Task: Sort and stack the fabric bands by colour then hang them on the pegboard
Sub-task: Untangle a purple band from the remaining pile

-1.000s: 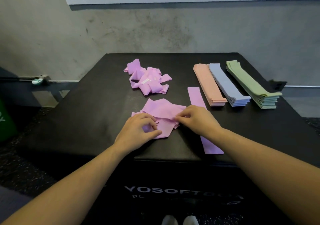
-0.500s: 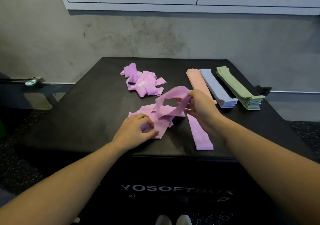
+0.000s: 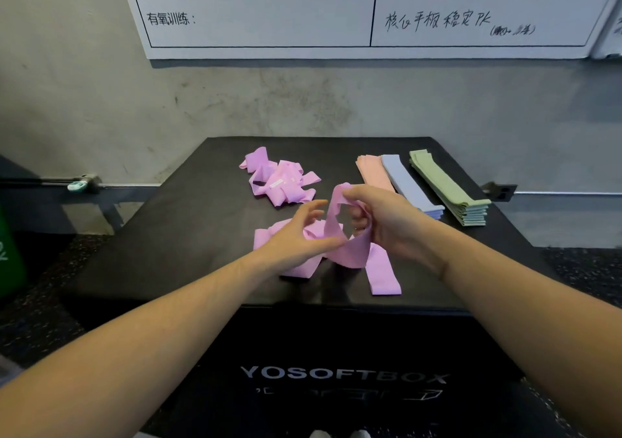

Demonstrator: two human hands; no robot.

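On the far left a teal clip (image 3: 78, 185) sat on a wall rail, well away from the work. On the black box (image 3: 188, 235) a tangled purple heap (image 3: 279, 181) lay toward the back, untouched. Nearer the front, the left hand (image 3: 296, 235) had come up off the loose purple bands (image 3: 269, 235) it was pressing a second ago; its fingers were now spread and relaxed, reaching toward the raised loop and holding nothing. That loop (image 3: 340, 229) had been lifted clear of the pile since then, and the right hand (image 3: 387, 222) pinched its top edge, fingers curled through the opening. A flat purple band (image 3: 383, 276) lay beneath, starting the purple stack. Further right stood the finished peach stack (image 3: 372, 171), blue stack (image 3: 404, 181) and green stack (image 3: 444, 185), side by side. By my reading, one band was freed and ready to be straightened onto the flat one; purple remained the only colour unsorted, and hanging had not begun. No pegboard showed.
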